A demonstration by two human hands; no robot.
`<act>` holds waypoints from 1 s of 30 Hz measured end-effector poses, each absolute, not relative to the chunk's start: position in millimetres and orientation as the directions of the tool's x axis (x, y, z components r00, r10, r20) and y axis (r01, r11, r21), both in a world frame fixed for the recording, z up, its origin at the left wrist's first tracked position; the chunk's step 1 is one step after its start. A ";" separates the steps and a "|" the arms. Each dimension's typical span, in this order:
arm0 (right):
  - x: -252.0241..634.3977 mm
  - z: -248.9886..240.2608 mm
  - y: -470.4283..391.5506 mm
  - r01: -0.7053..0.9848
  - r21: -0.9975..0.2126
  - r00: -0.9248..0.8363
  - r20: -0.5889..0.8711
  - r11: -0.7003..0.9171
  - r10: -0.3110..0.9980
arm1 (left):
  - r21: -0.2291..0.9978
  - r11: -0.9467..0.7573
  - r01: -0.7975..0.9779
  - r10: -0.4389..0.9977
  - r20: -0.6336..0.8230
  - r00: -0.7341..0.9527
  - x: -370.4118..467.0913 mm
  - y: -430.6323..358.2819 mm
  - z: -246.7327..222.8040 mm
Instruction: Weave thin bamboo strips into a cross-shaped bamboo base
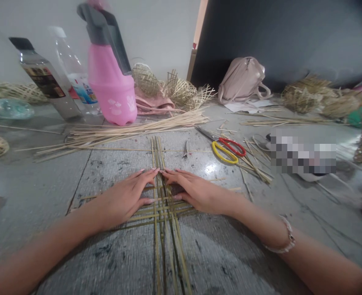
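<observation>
Flat bamboo strips [165, 229] lie crossed on the floor in front of me, several lengthwise and several across, forming a loose woven grid. My left hand [128, 196] rests on the left side of the grid, fingers stretched out and thumb apart, its tips touching the strips. From the right, my right hand [196, 190] mirrors it, its fingers extended and its thumb lying on a cross strip. The fingertips of both hands nearly meet over the upper lengthwise strips. My palms and fingers hide parts of the cross strips.
Scissors [224, 149] with red and yellow handles lie beyond my right hand, near a small pointed blade [185, 150]. A bundle of strips [132, 129] lies ahead. Behind it stand a pink spray bottle [111, 86] and plastic bottles [47, 80]. A bag [242, 80] sits farther back.
</observation>
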State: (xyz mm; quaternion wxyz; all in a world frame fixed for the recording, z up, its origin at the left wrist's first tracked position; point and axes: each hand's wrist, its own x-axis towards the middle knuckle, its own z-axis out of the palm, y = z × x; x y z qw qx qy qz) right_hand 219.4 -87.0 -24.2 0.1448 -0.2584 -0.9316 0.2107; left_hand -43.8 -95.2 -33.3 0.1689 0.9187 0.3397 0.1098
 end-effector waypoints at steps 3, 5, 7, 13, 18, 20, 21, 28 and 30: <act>219.3 -24.8 -86.7 0.416 -0.471 -0.828 0.158 0.778 0.539 | 0.377 -0.724 0.578 0.651 0.096 0.753 -43.0 -95.0 -34.2; 219.1 -24.0 -87.0 0.419 -0.470 -0.830 0.150 0.777 0.538 | 0.366 -0.733 0.573 0.645 0.107 0.757 -42.3 -94.6 -35.0; 218.8 -23.1 -87.5 0.420 -0.466 -0.832 0.146 0.779 0.535 | 0.355 -0.744 0.567 0.638 0.123 0.760 -41.7 -94.1 -35.9; 218.9 -24.3 -87.7 0.417 -0.452 -0.837 0.147 0.788 0.527 | 0.336 -0.755 0.563 0.628 0.121 0.769 -40.9 -93.7 -36.5; 219.8 -21.8 -89.2 0.419 -0.501 -0.826 0.136 0.757 0.547 | 0.340 -0.759 0.556 0.621 0.121 0.774 -40.9 -94.8 -34.1; 220.4 -20.6 -90.2 0.425 -0.527 -0.814 0.133 0.736 0.565 | 0.340 -0.757 0.558 0.621 0.108 0.777 -40.6 -94.6 -33.0; 220.6 -20.2 -90.6 0.428 -0.538 -0.810 0.128 0.727 0.572 | 0.340 -0.756 0.560 0.621 0.101 0.777 -40.4 -94.4 -32.6; 220.2 -17.7 -89.7 0.431 -0.563 -0.816 0.090 0.705 0.571 | 0.342 -0.751 0.565 0.624 0.087 0.777 -40.2 -93.0 -30.9; 220.0 -17.3 -89.1 0.433 -0.560 -0.816 0.090 0.706 0.571 | 0.339 -0.750 0.569 0.626 0.085 0.775 -40.4 -92.9 -30.7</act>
